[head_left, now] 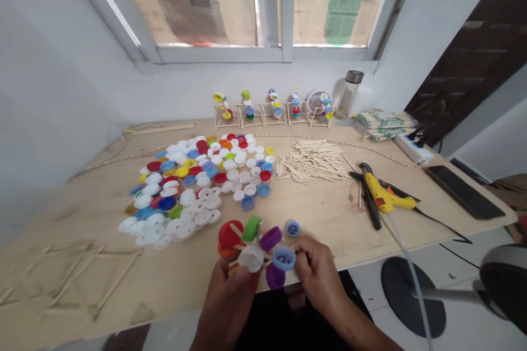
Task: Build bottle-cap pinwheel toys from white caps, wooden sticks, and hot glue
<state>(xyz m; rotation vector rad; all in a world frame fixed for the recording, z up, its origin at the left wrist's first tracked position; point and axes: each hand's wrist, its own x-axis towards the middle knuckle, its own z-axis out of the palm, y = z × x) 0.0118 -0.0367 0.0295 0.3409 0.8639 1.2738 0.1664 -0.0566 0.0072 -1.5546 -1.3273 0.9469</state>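
My left hand (228,299) is closed around the near side of a small wheel of bottle caps (251,259) on wooden sticks, held over the table's front edge. Red, orange, green, purple and white caps stick out around it. Fingers of my right hand (319,274) are curled closed at the rim of the light blue bottle cap (284,258) on the wheel's right side; the fingertips are partly hidden. A single loose blue cap (292,228) lies on the table just beyond my right hand.
A heap of loose caps (201,175) covers the left middle. Cut sticks (313,159) lie beside it. A yellow glue gun (385,194), cutting pliers (370,203) and a phone (465,192) are on the right. Several finished cap wheels (274,107) line the wall; stick frames (74,279) lie left.
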